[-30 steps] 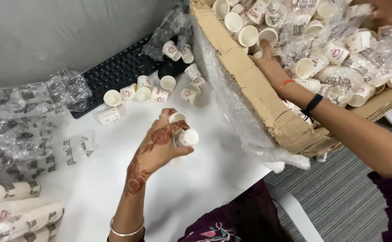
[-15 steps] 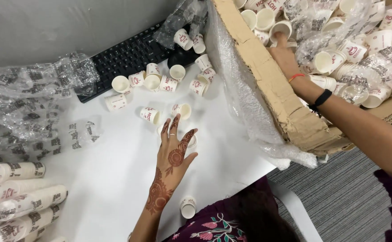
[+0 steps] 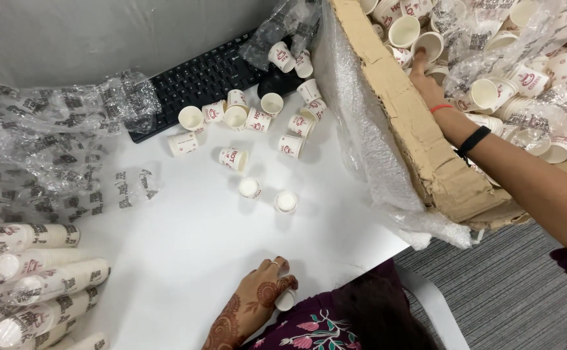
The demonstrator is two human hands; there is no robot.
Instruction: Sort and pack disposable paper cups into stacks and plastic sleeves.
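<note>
**Small paper cups, loose on the desk and heaped in the box**

At the left edge, cups slotted into long stacks lie on their sides, wrapped in printed plastic film, which holds each stack together. Above them sits a crumpled heap of empty film.

On the white desk, loose cups are scattered in front of a black keyboard; most have tipped over, while two cups stand upside down nearer the middle.

At the near edge, the left hand has its grip curled around one small cup, pressed against the desk's rim, close to the body and within easy reach.

To the right, a torn cardboard box, lined with bubble wrap, tilts toward the desk and brims with more cups and film. The right hand reaches over its wall into the heap, fingers among the cups; whether it grasps one, I cannot tell.
</note>
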